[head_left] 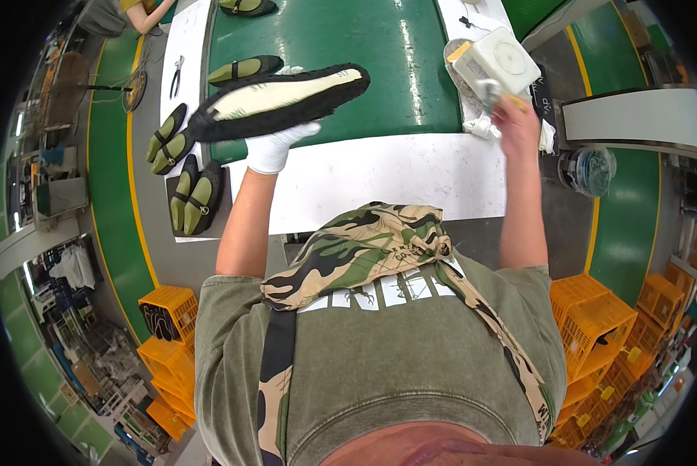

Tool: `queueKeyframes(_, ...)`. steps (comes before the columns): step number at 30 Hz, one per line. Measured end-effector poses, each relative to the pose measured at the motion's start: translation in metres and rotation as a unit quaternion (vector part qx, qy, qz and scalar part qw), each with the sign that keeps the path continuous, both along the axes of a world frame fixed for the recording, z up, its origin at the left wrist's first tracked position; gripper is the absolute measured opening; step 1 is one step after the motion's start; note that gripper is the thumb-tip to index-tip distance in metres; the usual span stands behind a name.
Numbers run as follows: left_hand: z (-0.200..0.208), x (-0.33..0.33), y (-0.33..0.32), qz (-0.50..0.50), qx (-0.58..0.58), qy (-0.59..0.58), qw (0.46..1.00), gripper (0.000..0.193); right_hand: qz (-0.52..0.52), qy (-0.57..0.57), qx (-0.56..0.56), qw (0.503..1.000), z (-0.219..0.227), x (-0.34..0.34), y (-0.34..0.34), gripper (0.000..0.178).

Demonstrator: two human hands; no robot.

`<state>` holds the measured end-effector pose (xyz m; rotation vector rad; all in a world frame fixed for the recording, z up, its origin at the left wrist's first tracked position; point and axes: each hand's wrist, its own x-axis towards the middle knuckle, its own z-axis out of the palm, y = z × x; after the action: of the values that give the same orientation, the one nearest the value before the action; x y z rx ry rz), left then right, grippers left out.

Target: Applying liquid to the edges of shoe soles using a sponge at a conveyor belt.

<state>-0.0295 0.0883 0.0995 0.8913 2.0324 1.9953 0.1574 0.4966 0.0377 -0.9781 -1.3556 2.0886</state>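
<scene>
My left hand [271, 147], in a white glove, grips a black shoe upper [356, 92] from below. Its underside faces up, showing a cream insole board [286, 95] framed by the black turned-in edge. Bare and closed, my right hand [517, 120] holds a small tool with a pale head [488, 89] and a bit of yellow at the grip; motion blur hides its exact kind. That tool is beside a white plastic container [505, 62] with a round lid, standing at the right side of the bench.
Green shoes with black straps stand at the left: one pair [170, 141], another pair [196, 200], and a shoe [243, 70] on the green conveyor belt [340, 39]. Pincers [177, 76] lie on the white bench edge. Orange crates [593, 314] flank me. Another person's arm [148, 15] shows top left.
</scene>
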Motion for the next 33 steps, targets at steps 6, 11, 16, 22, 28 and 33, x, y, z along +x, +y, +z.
queueKeyframes(6, 0.042, 0.036, 0.013, -0.021, -0.037, 0.043, 0.998, 0.1, 0.172, 0.186, 0.05, 0.966, 0.085, -0.076, -0.124, 0.022)
queueKeyframes(11, 0.074, 0.065, 0.011, 0.005, -0.034, -0.083, 0.996, 0.099, 0.212, 0.237, 0.083, 0.945, 0.109, -0.095, -0.152, 0.018)
queueKeyframes(16, 0.075, 0.077, 0.008, 0.035, -0.107, 0.024, 0.993, 0.061, 0.26, 0.236, 0.05, 0.935, 0.121, -0.091, -0.169, 0.019)
queueKeyframes(22, 0.053, 0.079, 0.0, 0.01, -0.131, 0.113, 0.985, 0.058, 0.319, 0.25, -0.014, 0.914, 0.15, -0.074, -0.196, 0.019)
queueKeyframes(28, 0.077, 0.097, 0.012, 0.144, -0.235, 0.247, 0.929, 0.066, 0.38, 0.276, -0.029, 0.882, 0.186, -0.062, -0.212, 0.018)
queueKeyframes(33, 0.064, 0.107, -0.003, 0.129, -0.145, 0.07, 0.978, 0.068, 0.421, 0.31, -0.003, 0.853, 0.21, -0.068, -0.218, 0.016)
